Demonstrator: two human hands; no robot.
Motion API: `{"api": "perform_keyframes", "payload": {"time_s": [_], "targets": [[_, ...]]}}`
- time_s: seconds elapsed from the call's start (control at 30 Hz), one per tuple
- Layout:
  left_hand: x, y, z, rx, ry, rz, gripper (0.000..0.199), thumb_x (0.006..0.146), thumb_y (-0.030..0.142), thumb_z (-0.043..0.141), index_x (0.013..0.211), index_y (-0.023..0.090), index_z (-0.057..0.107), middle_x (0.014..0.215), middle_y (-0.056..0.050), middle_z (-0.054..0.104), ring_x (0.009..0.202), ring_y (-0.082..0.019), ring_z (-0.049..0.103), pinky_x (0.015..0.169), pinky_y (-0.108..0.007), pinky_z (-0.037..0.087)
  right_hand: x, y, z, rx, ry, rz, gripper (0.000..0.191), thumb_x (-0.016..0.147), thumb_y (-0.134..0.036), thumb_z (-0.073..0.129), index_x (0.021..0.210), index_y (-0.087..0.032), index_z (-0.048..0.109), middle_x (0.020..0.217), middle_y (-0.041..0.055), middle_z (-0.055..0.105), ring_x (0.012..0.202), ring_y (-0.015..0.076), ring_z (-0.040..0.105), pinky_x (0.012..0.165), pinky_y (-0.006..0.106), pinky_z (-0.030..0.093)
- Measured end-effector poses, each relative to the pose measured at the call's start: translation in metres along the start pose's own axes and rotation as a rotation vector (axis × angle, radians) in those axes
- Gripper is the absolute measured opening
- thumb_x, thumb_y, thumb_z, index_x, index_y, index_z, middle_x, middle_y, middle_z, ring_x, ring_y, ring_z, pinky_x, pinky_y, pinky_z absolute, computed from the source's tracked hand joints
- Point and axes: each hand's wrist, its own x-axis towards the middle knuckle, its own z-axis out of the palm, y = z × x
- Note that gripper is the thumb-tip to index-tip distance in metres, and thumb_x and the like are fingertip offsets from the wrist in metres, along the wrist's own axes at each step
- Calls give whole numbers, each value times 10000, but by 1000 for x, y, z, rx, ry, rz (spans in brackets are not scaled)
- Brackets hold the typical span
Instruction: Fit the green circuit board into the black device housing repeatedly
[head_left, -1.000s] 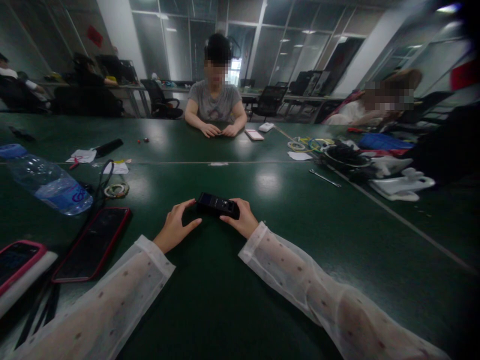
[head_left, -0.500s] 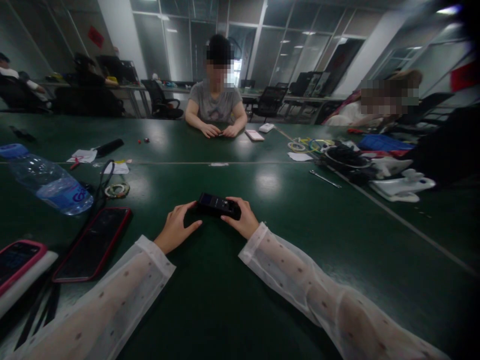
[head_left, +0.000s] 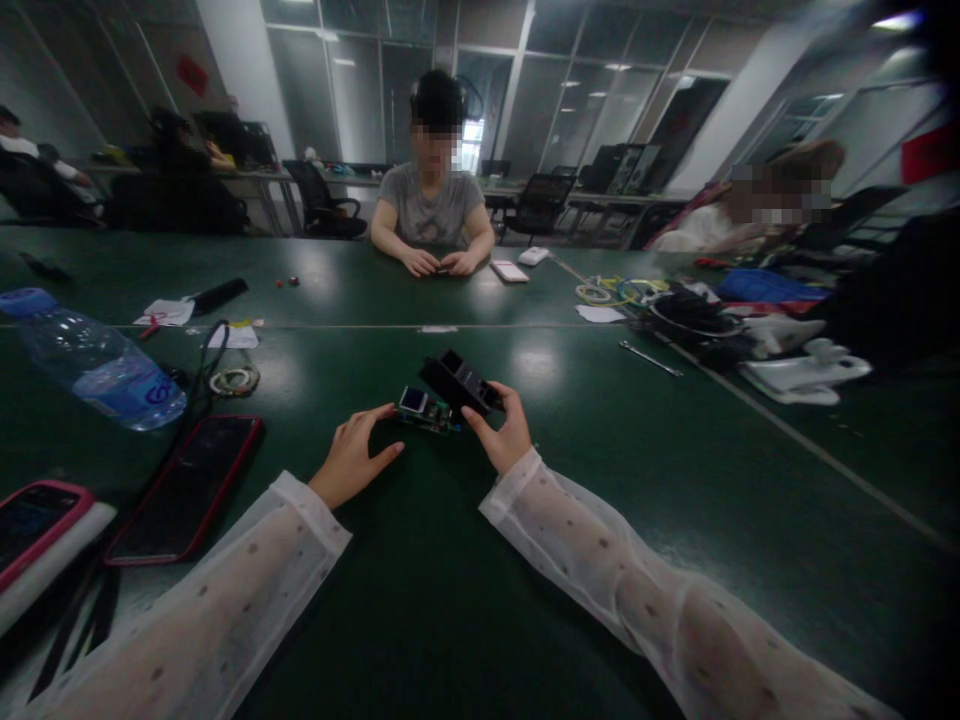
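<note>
In my right hand (head_left: 504,430) is a black plastic cover (head_left: 459,382), pinched at its right end between thumb and fingers. The cover is tilted and raised above a small green circuit board (head_left: 435,418). This board lies on the dark green table (head_left: 420,560) and carries a little screen (head_left: 413,399) at its left end. My left hand (head_left: 360,455) rests at the left of the board, thumb and fingers apart, with a fingertip close to the board's left edge. Whether that fingertip touches the board I cannot tell.
Left of my hands lie a red-edged phone (head_left: 187,490), a beaded bracelet (head_left: 234,379) and a tipped water bottle (head_left: 105,365). A wrench (head_left: 649,358) and a heap of cables (head_left: 690,315) lie to the right. Across the table sits a person (head_left: 431,205).
My right hand has lifted the black cover up and to the right, off the circuit board, which now shows. My left hand has stayed in place.
</note>
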Motion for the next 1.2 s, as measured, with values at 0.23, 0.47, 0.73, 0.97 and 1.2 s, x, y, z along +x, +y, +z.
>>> {"api": "perform_keyframes", "payload": {"time_s": [0.23,0.47,0.73,0.97,1.2], "targets": [[-1,0,0,-11,-6,-4,495,873,421,559,1319,260,418,1333,-74,511,1254,-284,440,1034,-501,316,3,22,0,-132,165,149,473,719,-412,690,1095,-200,496,1048,97,569,962,257,546,900,469,453],[-1,2,-2,24,-13,12,351,888,394,545,1212,268,498,1301,-53,530,1237,-283,444,1016,-508,326,2,19,1,-263,104,184,475,674,-362,709,1068,-179,518,1014,127,568,1004,318,513,896,512,434],[0,-1,0,74,-25,44,349,904,372,527,1240,282,500,1323,-42,521,1254,-275,427,1011,-506,332,3,14,0,-338,27,154,445,689,-334,695,1067,-178,519,1036,139,583,1014,337,509,881,520,431],[-1,-1,1,78,-23,55,440,918,363,514,1335,265,418,1357,-59,498,1261,-267,421,1012,-486,336,3,11,0,-390,5,150,454,686,-312,681,1085,-168,520,1060,139,593,1030,344,507,883,514,423],[-2,0,2,105,-14,88,383,930,291,504,1308,314,445,1331,-26,513,1240,-249,430,993,-477,349,1,9,1,-417,53,81,558,676,-272,663,1193,-159,486,1073,128,588,1012,326,504,857,488,428]]}}
